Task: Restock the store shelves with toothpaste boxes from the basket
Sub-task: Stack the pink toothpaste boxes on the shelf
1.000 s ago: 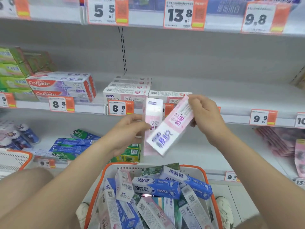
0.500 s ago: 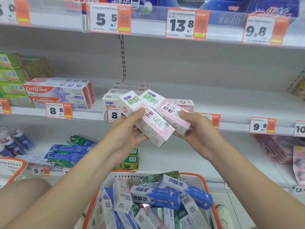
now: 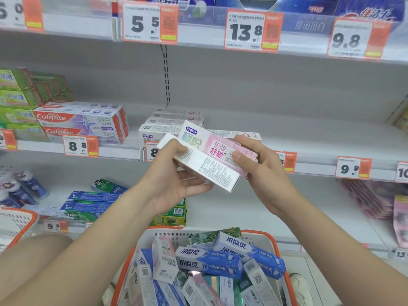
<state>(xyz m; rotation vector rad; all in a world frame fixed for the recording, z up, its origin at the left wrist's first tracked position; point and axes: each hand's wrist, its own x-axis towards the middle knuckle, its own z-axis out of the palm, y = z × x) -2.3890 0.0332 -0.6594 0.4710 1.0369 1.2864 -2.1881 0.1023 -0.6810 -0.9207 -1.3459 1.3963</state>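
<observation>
Two pink-and-white toothpaste boxes are held together in front of the middle shelf [image 3: 320, 138]. The nearer box [image 3: 212, 171] shows its white printed side, and my left hand [image 3: 174, 180] grips it from below and the left. The farther box [image 3: 212, 144] shows its pink face, with my right hand [image 3: 262, 171] holding its right end. Matching pink boxes [image 3: 167, 124] are stacked on the shelf just behind. Below, an orange-rimmed basket [image 3: 260, 234] holds several blue, white and pink toothpaste boxes [image 3: 209, 260].
Colgate boxes [image 3: 79, 120] and green boxes [image 3: 17, 96] fill the shelf's left. Price tags [image 3: 353, 167] line the shelf edges. The lower shelf holds blue and green boxes [image 3: 92, 202] and pink packs [image 3: 375, 199]. A second basket [image 3: 33, 217] stands at the left edge.
Both hands brought the two boxes from upright and crossed to lying side by side, then lifted them toward the middle shelf. The near box has turned its white side to me.
</observation>
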